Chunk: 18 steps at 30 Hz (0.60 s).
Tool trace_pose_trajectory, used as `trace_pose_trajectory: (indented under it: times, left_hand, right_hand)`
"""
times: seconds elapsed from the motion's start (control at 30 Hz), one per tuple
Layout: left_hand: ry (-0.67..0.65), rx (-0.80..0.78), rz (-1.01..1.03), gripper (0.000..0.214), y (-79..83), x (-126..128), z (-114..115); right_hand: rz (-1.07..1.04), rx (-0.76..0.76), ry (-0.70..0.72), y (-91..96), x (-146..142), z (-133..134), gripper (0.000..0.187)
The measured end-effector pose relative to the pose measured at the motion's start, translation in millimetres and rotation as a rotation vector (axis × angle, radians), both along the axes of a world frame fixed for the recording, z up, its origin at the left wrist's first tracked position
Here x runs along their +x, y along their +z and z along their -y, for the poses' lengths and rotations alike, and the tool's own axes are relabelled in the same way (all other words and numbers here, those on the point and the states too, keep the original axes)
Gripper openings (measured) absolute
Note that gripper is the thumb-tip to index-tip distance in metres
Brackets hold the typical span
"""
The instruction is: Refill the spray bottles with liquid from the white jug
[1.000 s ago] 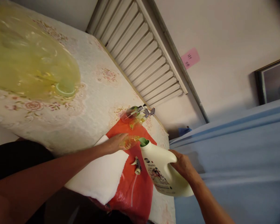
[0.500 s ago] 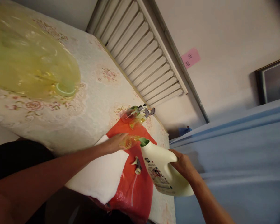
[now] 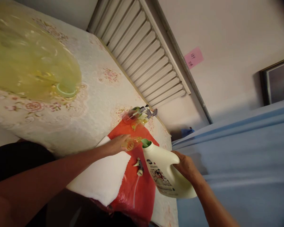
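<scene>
My left hand (image 3: 119, 144) is closed around a small clear bottle (image 3: 132, 143) with yellowish liquid in it, held over a red plastic sheet (image 3: 134, 186). My right hand (image 3: 185, 166) grips the handle of a large cream detergent jug (image 3: 164, 175), which is tilted so its green spout (image 3: 146, 143) meets the small bottle's mouth. Whether liquid is flowing cannot be made out. On the red sheet below lies a spray trigger head (image 3: 139, 167) with its thin tube. A folded white towel (image 3: 101, 179) lies under my left forearm.
Several spray bottles (image 3: 138, 121) stand at the sheet's far end. A yellow plastic bag (image 3: 33, 63) with a green ring in it sits on the floral tablecloth (image 3: 94, 91). A radiator (image 3: 142, 56) runs behind the table; a blue curtain or cloth (image 3: 239, 157) hangs at the right.
Hardly anything differs. Both hands hold the small bottle and the tilted jug in nearly the same place.
</scene>
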<state>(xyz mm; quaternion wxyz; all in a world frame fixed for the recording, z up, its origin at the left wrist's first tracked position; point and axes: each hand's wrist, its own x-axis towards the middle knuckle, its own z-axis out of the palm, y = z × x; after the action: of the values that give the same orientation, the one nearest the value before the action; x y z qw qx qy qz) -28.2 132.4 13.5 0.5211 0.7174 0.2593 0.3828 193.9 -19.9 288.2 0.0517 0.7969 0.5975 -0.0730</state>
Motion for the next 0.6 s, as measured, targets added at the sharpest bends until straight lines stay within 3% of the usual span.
trace_pose_trajectory:
  times: [0.6]
  left_hand:
    - [0.000, 0.013, -0.003, 0.069, -3.1, 0.7, 0.1]
  right_hand:
    - [-0.001, -0.011, -0.013, 2.8, -5.1, -0.6, 0.051]
